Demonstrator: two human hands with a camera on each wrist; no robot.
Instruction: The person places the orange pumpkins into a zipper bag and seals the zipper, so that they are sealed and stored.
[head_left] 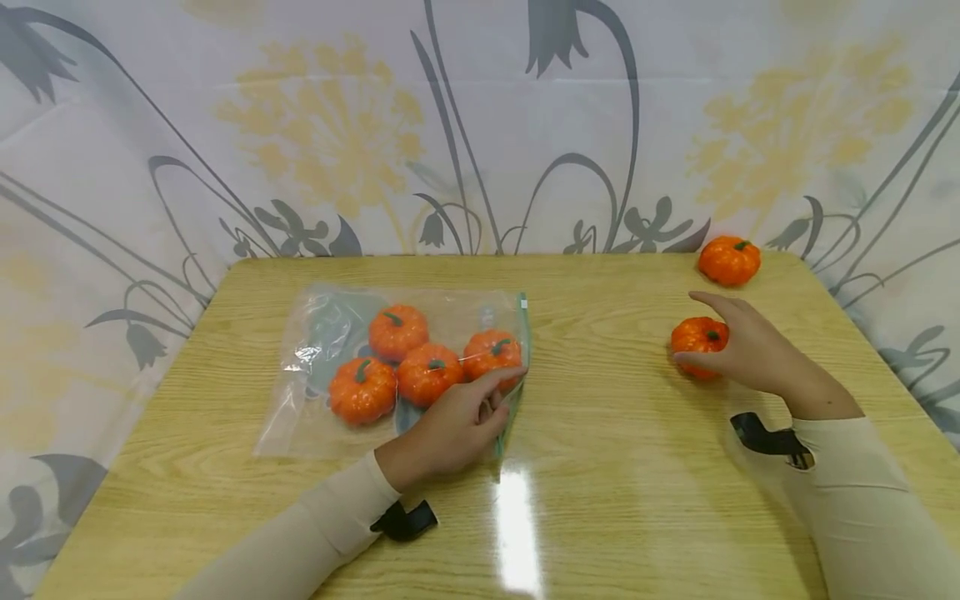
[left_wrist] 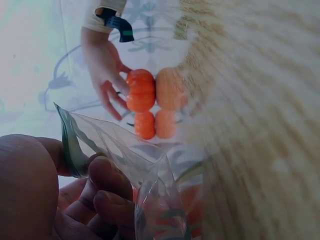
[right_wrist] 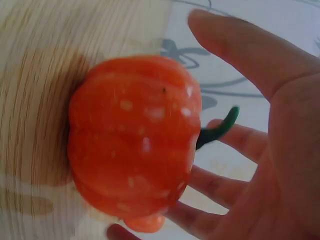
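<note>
A clear zip bag (head_left: 300, 417) with a green-edged opening lies on its side, several small orange pumpkins (head_left: 397, 332) with green stems inside it. At the bag's mouth, my left hand (head_left: 450, 429) pinches the plastic by the zip strip (left_wrist: 74, 150), holding that edge raised. Over on the right, my right hand (head_left: 757, 350) spreads around a single pumpkin (head_left: 692, 337) standing on the table. In the right wrist view its thumb stands apart from that pumpkin (right_wrist: 135, 135), with the other fingers behind it and the stem pointing toward the palm.
Another pumpkin (head_left: 730, 261) sits at the table's back right corner, beyond my right hand. The wood-grain table (head_left: 600, 500) ends at a flower-patterned cloth (head_left: 480, 125) behind it. Each wrist wears a black strap.
</note>
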